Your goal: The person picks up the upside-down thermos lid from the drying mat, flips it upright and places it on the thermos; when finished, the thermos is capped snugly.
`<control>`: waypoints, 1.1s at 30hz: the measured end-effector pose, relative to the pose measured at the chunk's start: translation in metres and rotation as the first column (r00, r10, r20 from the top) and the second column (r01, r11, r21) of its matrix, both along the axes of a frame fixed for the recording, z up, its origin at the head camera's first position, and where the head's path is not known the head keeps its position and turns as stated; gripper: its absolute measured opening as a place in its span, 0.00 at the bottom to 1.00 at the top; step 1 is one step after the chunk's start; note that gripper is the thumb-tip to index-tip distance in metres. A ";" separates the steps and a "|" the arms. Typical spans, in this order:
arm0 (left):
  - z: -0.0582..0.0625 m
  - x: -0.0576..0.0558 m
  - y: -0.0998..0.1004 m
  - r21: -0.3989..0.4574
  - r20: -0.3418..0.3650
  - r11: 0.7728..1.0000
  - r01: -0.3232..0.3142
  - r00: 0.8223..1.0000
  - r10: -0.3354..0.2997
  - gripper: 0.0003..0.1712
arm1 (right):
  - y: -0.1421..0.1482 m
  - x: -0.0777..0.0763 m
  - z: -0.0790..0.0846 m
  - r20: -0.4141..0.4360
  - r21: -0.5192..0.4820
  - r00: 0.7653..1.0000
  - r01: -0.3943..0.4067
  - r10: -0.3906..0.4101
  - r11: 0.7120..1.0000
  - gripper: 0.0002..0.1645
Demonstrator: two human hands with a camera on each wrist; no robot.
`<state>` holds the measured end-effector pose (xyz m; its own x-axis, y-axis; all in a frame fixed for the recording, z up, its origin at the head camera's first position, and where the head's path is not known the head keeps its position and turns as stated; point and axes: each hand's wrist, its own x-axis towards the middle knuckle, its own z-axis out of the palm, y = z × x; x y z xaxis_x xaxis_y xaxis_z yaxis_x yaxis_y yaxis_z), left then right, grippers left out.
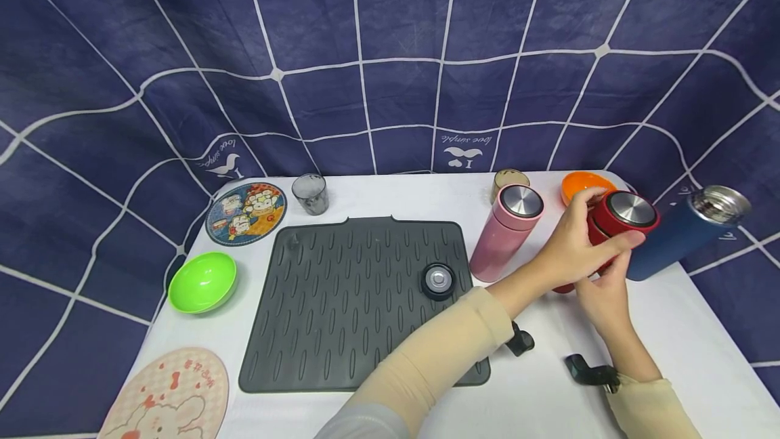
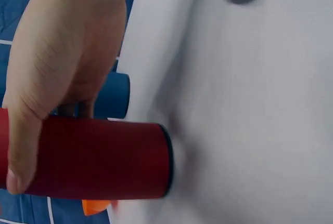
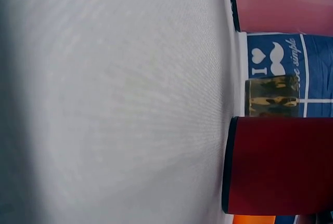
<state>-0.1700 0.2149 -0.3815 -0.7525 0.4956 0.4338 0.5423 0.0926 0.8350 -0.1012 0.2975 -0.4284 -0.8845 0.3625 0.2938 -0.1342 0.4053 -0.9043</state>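
A red thermos (image 1: pixel 634 208) with a steel-topped lid stands at the right of the table. My left hand (image 1: pixel 567 239) holds it near the lid, thumb across the front. Lower down, my right hand (image 1: pixel 609 300) grips the body; in the left wrist view the right hand (image 2: pixel 62 52) has its thumb wrapped over the red thermos (image 2: pixel 109 159). To the right leans into view a blue bottle (image 1: pixel 667 242) with an uncovered steel mouth. A pink thermos (image 1: pixel 502 236) with its lid on stands to the left. The right wrist view shows the thermos base (image 3: pixel 276 167), not the hand's grip.
A grey ribbed mat (image 1: pixel 347 303) bears a round black lid (image 1: pixel 437 281). Behind stand a brownish glass (image 1: pixel 508 180), an orange bowl (image 1: pixel 581 185) and a grey glass (image 1: pixel 312 195). On the left are a green bowl (image 1: pixel 203 283), a patterned round mat (image 1: pixel 246 214) and a pink mat (image 1: pixel 170 391).
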 end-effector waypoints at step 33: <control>0.003 0.004 0.002 -0.067 -0.047 0.996 -0.066 0.997 0.063 0.39 | 0.004 -0.001 -0.002 -0.031 0.018 0.999 -0.016 0.017 1.000 0.47</control>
<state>-0.1664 0.2166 -0.3783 -0.7644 0.4764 0.4344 0.5699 0.1842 0.8008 -0.1018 0.3011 -0.4304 -0.8806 0.3427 0.3273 -0.1687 0.4188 -0.8923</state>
